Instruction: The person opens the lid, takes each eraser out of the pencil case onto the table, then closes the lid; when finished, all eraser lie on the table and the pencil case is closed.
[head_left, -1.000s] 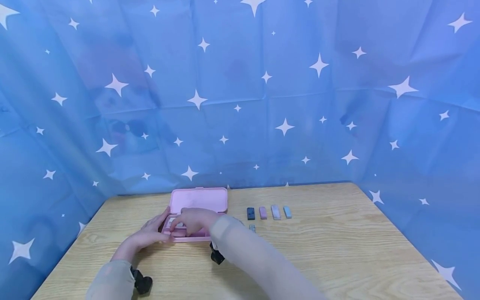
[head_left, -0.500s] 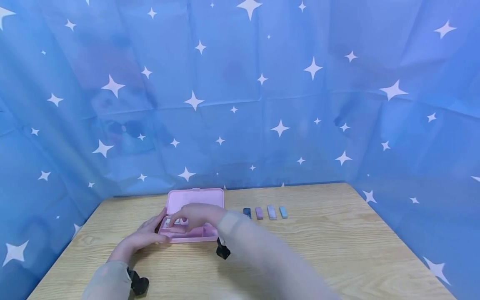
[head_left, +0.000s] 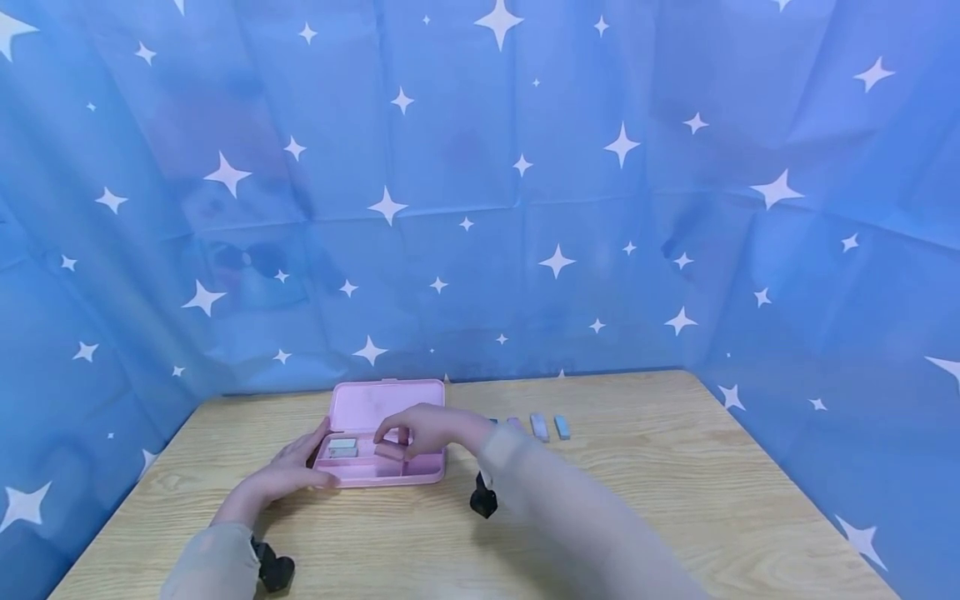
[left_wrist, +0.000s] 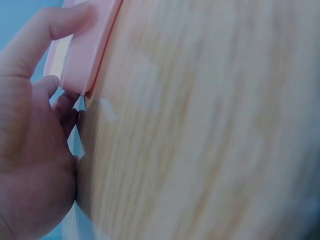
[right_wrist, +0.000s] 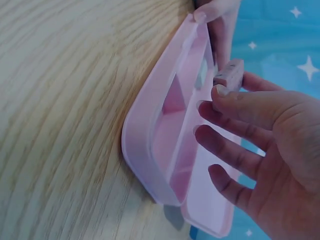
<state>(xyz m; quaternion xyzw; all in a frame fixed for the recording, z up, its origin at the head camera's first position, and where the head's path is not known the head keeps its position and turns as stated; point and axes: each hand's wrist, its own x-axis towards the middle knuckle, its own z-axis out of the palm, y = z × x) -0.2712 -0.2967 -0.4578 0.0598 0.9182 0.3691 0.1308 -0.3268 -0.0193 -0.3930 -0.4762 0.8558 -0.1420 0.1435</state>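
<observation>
A pink plastic case point(head_left: 375, 481) with inner compartments stands with its lid point(head_left: 386, 404) laid back at the far left of the table. My left hand point(head_left: 288, 471) grips its left end, thumb on the front wall and fingers round behind, as the left wrist view shows point(left_wrist: 37, 100). Over the case, my right hand point(head_left: 431, 427) pinches a small pink speckled block point(right_wrist: 230, 76) between thumb and index finger, the other fingers loosely bent. Two pale blocks point(head_left: 342, 444) lie side by side in the case's left rear compartment.
Right of the case, a lilac block point(head_left: 539, 427) and a light blue block point(head_left: 562, 427) lie on the wooden table point(head_left: 675, 500). Two more blocks are mostly hidden by my right sleeve point(head_left: 570, 508). Behind the table hangs a blue star-patterned cloth point(head_left: 480, 167).
My right hand has moved right from the case's left end with the pink block, uncovering the pale blocks. Its sleeve now covers part of the block row. The left hand keeps its grip.
</observation>
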